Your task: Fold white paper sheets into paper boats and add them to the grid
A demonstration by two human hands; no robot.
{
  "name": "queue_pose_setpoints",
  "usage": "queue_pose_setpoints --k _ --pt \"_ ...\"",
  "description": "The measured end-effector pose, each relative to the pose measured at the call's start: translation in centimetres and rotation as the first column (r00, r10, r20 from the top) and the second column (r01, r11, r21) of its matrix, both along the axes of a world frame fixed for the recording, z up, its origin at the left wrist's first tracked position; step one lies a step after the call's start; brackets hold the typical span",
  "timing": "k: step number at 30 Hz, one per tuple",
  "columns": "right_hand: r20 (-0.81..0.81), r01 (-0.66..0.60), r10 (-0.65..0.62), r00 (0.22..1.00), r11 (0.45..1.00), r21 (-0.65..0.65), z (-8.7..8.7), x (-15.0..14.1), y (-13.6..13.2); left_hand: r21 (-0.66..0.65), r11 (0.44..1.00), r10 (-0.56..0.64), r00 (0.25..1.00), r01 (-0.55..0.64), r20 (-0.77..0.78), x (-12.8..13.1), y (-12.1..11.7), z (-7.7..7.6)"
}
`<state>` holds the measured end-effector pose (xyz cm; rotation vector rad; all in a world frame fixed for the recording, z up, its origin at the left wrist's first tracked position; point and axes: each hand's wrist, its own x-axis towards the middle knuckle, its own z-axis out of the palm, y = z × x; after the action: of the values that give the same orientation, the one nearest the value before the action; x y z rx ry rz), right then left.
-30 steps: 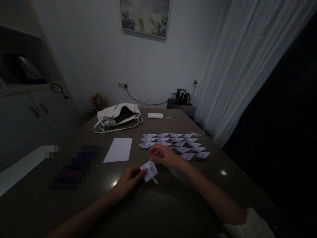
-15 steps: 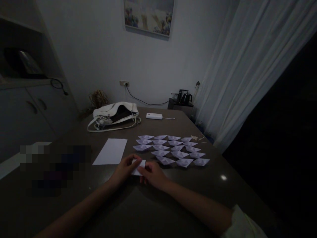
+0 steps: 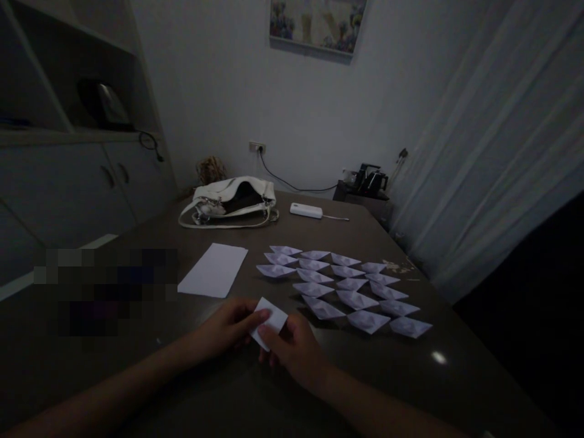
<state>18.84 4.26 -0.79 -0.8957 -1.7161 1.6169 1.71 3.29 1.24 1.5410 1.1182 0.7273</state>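
A small folded piece of white paper point(image 3: 272, 314) is pinched between both hands above the near part of the table. My left hand point(image 3: 235, 322) grips its left side, thumb on top. From the right, my right hand point(image 3: 298, 350) holds the lower edge with its thumb pressed on the face; some of its fingers are hidden behind the paper. Several white paper boats point(image 3: 358, 299) stand in rows beyond and to the right of my hands. A stack of white paper sheets point(image 3: 214, 271) lies flat to the left.
On the brown table point(image 3: 274, 401), a white handbag point(image 3: 232, 201) sits at the back left. A white power bank point(image 3: 306, 210) with a short cable lies at the far middle. Small scraps point(image 3: 396, 266) are near the right edge. A blurred patch covers the left side.
My right hand has come back from beside the boats to the folded paper and now grips it with the left. The paper has turned in my hands. The camera view has swung left.
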Motion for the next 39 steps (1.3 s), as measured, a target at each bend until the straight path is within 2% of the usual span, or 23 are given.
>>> queue_pose_setpoints --k 3,5,7,12,21,24,29,35,39 --pt "-0.041 0.026 -0.027 0.999 0.999 -0.019 0.0 -0.2 0.3 0.014 0.995 0.094 0.991 -0.096 0.097 0.2 -0.2 0.0" --pt "-0.089 0.048 -0.053 0.995 0.997 -0.054 -0.1 -0.4 0.5 0.076 0.981 0.162 0.969 -0.179 0.185 0.2 -0.3 -0.2" --pt "-0.135 0.065 -0.077 0.988 0.994 -0.09 -0.2 -0.5 0.8 0.162 0.968 0.159 0.967 -0.192 0.198 0.0 -0.4 -0.3" --pt "-0.197 0.084 -0.103 0.975 0.991 -0.104 -0.4 -0.5 0.9 0.373 0.925 0.063 0.997 -0.076 0.046 -0.6 -0.3 -0.2" --pt "-0.226 0.108 -0.114 0.967 0.993 -0.042 0.3 -0.3 0.2 0.474 0.879 0.172 0.966 -0.062 -0.192 -1.2 0.0 -0.2" --pt "-0.229 0.126 -0.137 0.964 0.99 -0.062 0.3 -0.4 0.2 0.506 0.86 0.205 0.955 -0.07 -0.216 -1.2 -0.2 0.2" --pt "-0.276 0.161 -0.181 0.944 0.983 -0.094 0.4 -0.3 0.4 0.5 0.855 0.241 0.959 -0.137 -0.149 -1.1 -0.2 0.8" --pt "-0.325 0.186 -0.204 0.924 0.979 -0.086 0.8 -0.2 0.3 0.388 0.895 0.241 0.97 -0.218 -0.01 -0.8 -0.2 1.0" --pt "-0.34 0.212 -0.215 0.915 0.976 -0.048 0.6 -0.3 0.5 0.301 0.926 0.222 0.973 -0.228 0.055 -0.7 -0.4 1.2"
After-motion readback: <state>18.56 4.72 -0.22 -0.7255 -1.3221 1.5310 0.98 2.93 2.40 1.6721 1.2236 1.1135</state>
